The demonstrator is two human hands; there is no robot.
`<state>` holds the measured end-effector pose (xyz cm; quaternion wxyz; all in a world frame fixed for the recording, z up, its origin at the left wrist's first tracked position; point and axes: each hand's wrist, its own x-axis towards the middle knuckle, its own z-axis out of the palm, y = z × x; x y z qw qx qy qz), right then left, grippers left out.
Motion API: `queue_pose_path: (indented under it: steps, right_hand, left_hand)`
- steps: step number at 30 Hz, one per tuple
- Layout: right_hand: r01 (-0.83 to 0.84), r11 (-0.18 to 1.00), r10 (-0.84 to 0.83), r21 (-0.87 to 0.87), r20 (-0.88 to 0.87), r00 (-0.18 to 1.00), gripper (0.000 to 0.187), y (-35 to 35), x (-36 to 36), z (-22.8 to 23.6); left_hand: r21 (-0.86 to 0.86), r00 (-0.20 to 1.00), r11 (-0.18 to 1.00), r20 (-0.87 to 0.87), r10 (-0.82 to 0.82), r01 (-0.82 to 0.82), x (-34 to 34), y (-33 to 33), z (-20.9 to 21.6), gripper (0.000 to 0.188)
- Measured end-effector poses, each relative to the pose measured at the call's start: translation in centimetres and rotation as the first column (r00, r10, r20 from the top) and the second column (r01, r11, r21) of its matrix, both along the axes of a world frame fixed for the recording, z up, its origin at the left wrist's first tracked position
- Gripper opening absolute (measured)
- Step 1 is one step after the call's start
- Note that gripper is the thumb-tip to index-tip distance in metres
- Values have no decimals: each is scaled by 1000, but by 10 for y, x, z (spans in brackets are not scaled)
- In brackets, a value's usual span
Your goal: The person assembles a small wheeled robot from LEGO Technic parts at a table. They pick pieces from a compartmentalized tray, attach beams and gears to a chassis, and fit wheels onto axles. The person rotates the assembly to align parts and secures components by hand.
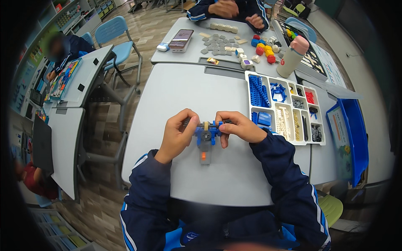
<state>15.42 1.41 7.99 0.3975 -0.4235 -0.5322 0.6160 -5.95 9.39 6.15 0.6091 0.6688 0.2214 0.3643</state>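
A small model of building-block parts (200,143) lies before me on the white table, with blue beams, a dark grey wheel-like piece and a grey block below. An orange switch (204,156) shows on that grey block. Across its top runs a dark axle carrying a tan gear (206,125). My left hand (178,136) is closed, thumb and forefinger pinching the model's left end; the fingertips partly hide what they grip. On the other side my right hand (243,129) pinches the right end near a blue piece and the axle.
Right of my hands sits a white sorting tray (273,106) of blue, white, red and grey parts. Beyond it are a bottle (293,56), loose bricks (266,49) and a phone (181,39). A blue bin (356,142) is far right. Another person's hands (226,9) are across the table.
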Motion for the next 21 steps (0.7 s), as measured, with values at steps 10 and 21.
queue_pose_path:
  steps: [10, 21]
  right_hand:
    - [183, 983, -178, 6, -197, 964, 19, -2, 19, -1]
    - [424, 905, -421, 17, 157, 893, 20, 13, 23, -36]
  left_hand:
    - [8, 984, 986, 62, 168, -169, -5, 23, -2, 29]
    - [30, 963, 967, 97, 250, -254, 1, 18, -9, 27]
